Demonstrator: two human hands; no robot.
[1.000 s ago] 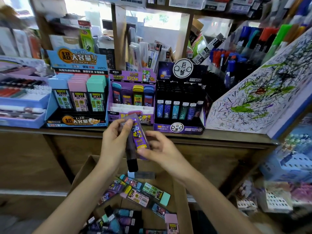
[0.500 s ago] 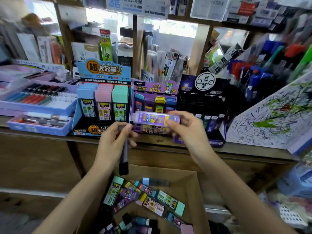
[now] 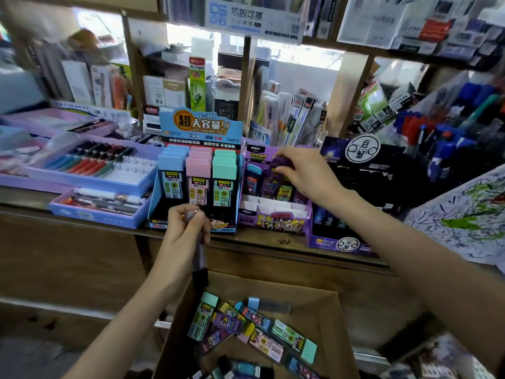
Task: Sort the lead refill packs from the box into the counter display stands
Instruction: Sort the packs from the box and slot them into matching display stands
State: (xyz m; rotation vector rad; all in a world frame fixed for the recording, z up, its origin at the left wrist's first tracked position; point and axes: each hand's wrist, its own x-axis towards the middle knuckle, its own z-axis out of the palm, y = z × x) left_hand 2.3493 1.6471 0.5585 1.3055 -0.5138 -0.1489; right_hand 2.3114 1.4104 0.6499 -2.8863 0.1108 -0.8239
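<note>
Pinching a purple pack at the purple stand, the right grip is working, the left grip is holding a dark pack, and many packs are lying in the box.

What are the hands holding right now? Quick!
Left hand: closed on a slim dark lead refill pack.
Right hand: closed on a purple lead refill pack, over the purple display stand.

You're at the wooden counter of a stationery shop. On it stand cardboard display stands, one marked "24PCS", beside trays of pens. Behind the counter, shelves are crammed with packaged pens. At its right end lies a sheet covered in pen scribbles.
</note>
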